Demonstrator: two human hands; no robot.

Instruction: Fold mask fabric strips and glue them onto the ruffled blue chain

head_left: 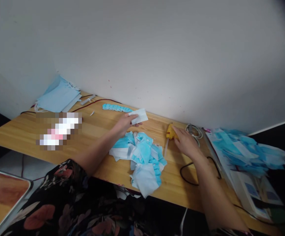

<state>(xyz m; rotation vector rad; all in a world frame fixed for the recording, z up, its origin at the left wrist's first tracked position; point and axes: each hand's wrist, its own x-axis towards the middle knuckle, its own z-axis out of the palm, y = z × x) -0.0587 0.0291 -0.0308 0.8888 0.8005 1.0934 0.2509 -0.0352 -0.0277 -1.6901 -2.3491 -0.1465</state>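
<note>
My left hand (125,125) pinches a pale rectangular piece of thin, mask-like fabric (140,116) above the table's back edge. On the right, my right hand (185,141) has its fingers closed round a yellow hot glue gun (170,131). A translucent glue stick (166,148) sticks out of the gun toward me. Between my forearms lies a loose heap of blue and white fabric pieces (143,152). Just behind my left hand, a pleated blue strip (116,107) lies along the wall side.
A stack of light blue face masks (59,95) sits at the far left. Blue scraps (245,147) pile up at the right edge. A black cord (181,173) loops beneath my right forearm, and a coiled pale cable (196,131) lies by the wall (157,59).
</note>
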